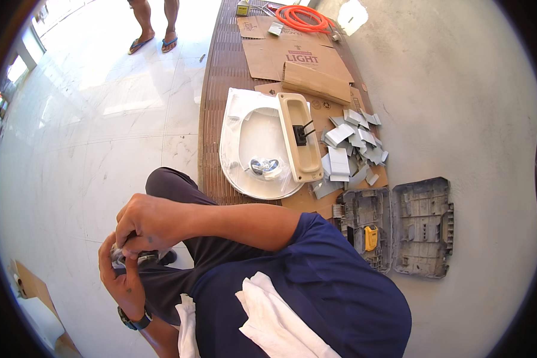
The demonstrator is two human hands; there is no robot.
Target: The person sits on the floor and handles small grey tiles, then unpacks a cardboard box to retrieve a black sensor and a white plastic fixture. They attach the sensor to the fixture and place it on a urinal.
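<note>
My right hand (148,222) crosses over from the right and is closed, its fingers bent down toward my left hand. Just below it, my left hand (124,279) is curled, fingers and thumb round a small item that I cannot make out. Only a pale, shiny bit of that item shows between the hands; my fingers cover the rest. Both hands are held together above my leg, left of the bench. A dark watch (136,320) is on my left wrist.
On the brown slatted bench (212,119) lie a white toilet seat (231,143), a beige tray-like panel (309,161), several grey metal pieces (339,162), cardboard (280,56) and an orange hose (304,27). An open tool case (420,227) sits at right. A person's feet (169,43) stand far left.
</note>
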